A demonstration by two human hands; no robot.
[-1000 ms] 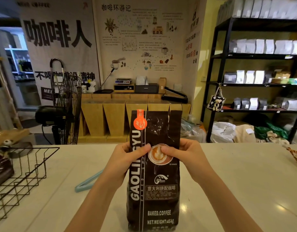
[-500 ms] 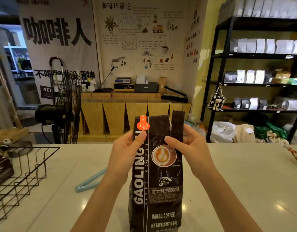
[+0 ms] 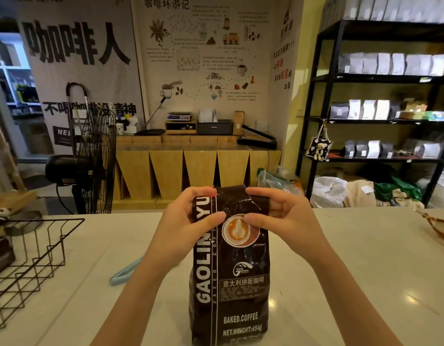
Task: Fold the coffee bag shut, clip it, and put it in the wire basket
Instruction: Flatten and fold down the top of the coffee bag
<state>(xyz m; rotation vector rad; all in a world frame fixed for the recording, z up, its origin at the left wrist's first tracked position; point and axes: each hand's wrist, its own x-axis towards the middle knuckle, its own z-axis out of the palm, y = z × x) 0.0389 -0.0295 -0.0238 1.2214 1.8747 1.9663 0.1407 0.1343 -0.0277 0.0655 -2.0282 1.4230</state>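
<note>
Coffee bag (image 3: 229, 270) upright on counter (image 3: 353, 258), long axis vertical. Left hand (image 3: 183, 226) and right hand (image 3: 283, 218) both clenched on folded top. Clip (image 3: 124, 272) lies below-left of left fingers — left hand nearer. Wire basket (image 3: 33, 253) further left.

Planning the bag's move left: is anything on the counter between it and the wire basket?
Only the light-blue clip lies between the coffee bag and the wire basket, low and flat; both hands hold the bag.

The coffee bag (image 3: 228, 270) stands on the counter (image 3: 353, 270). The clip (image 3: 123, 274) lies left of it. The wire basket (image 3: 33, 258) sits farther left.
</note>
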